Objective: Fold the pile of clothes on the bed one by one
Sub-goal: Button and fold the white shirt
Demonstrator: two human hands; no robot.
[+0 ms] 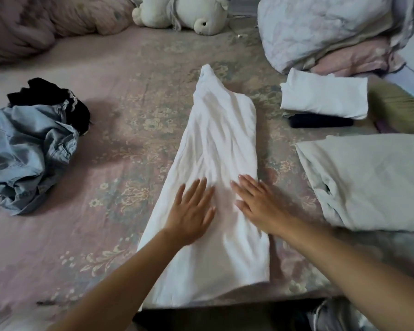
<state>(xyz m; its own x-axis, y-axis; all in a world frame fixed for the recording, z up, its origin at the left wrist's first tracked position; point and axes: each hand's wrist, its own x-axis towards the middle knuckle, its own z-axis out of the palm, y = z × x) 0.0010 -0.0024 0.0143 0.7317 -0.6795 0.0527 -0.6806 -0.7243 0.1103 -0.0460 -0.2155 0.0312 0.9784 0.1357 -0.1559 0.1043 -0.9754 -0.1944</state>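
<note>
A long white garment lies folded lengthwise down the middle of the bed, narrow at the far end and wide at the near edge. My left hand lies flat on its lower part with fingers spread. My right hand presses flat beside it, fingers straight, near the garment's right edge. To the left sits an unfolded heap: a light blue denim piece with a black garment behind it.
At the right lie a folded white piece on a dark folded one, and a larger folded pale grey-green cloth. Bedding is piled at the back right, a plush bear at the back, a pink quilt back left.
</note>
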